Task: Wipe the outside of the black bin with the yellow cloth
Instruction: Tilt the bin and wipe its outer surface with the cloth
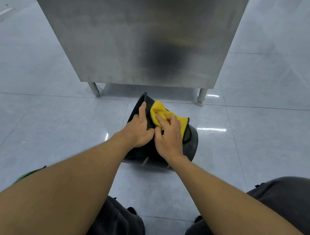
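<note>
A black bin (191, 144) lies tipped on the grey tiled floor in front of me, its rim pointing away toward the steel cabinet. My left hand (139, 128) rests on the bin's upper left side, fingers curled over it near the rim. The yellow cloth (161, 109) is spread over the top of the bin, and my right hand (168, 136) presses down on it with its fingers bunched into the fabric. Both hands touch at the thumbs. The bin's near end is hidden behind my wrists.
A tall stainless steel cabinet (133, 30) on short legs (200, 98) stands just beyond the bin. Glossy floor tiles (51, 124) spread out to the left and right. My knees in dark trousers (296, 203) are at the bottom.
</note>
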Motion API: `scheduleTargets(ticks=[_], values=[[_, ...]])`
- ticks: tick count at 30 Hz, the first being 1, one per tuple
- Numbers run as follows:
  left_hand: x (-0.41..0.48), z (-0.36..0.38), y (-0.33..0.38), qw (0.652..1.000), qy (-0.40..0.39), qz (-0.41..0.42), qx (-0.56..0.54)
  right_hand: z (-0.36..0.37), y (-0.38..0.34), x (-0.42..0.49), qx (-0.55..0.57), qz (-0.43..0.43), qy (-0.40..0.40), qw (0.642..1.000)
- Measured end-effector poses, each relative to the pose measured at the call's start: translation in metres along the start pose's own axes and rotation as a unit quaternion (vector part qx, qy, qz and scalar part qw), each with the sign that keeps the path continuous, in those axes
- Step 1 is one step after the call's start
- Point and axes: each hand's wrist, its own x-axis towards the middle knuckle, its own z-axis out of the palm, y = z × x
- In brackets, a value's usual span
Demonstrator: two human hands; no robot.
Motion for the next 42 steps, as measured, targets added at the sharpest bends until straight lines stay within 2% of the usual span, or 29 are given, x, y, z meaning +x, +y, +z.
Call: scheduleTargets(ticks=[2, 4, 6, 9, 11, 13, 16, 20, 26, 30, 38, 42], values=[[0.000, -0.002, 0.000, 1.000, -0.008, 0.017, -0.004, 0.002, 0.001, 0.001, -0.002, -0.023, -0.005, 1.000], [0.000, -0.002, -0.002, 0.999, -0.017, 0.028, 0.000, 0.002, 0.007, 0.000, -0.024, -0.004, 0.007, 1.000], [0.000, -0.004, -0.004, 0.999, -0.024, 0.024, 0.003, 0.000, 0.014, 0.002, -0.060, 0.055, 0.025, 0.996], [-0.002, -0.004, -0.008, 0.999, -0.031, 0.023, 0.012, -0.008, 0.029, 0.006, -0.120, 0.188, 0.034, 0.974], [-0.005, -0.004, -0.008, 0.999, -0.038, 0.032, 0.014, -0.015, 0.039, 0.005, -0.110, 0.265, 0.047, 0.957], [-0.003, -0.004, -0.007, 0.999, -0.040, 0.034, 0.012, -0.016, 0.042, 0.001, -0.095, 0.285, 0.060, 0.952], [-0.001, -0.005, -0.007, 0.999, -0.047, 0.015, 0.012, -0.013, 0.031, -0.001, -0.107, 0.200, 0.048, 0.973], [0.001, -0.004, -0.002, 0.999, -0.035, -0.006, 0.012, -0.007, 0.011, 0.007, -0.055, 0.102, 0.017, 0.993], [0.004, -0.002, 0.004, 0.999, -0.012, -0.011, -0.031, -0.011, 0.016, -0.010, -0.043, -0.016, 0.026, 0.999], [0.009, -0.002, 0.003, 0.999, 0.001, -0.021, -0.042, -0.007, 0.018, -0.023, -0.058, -0.112, -0.030, 0.992], [0.007, -0.004, 0.001, 0.999, -0.033, 0.000, -0.027, -0.004, 0.014, -0.008, -0.006, -0.108, -0.005, 0.994], [0.005, -0.003, 0.002, 0.999, -0.034, 0.017, -0.031, -0.001, 0.017, 0.002, -0.021, -0.011, 0.012, 1.000]])
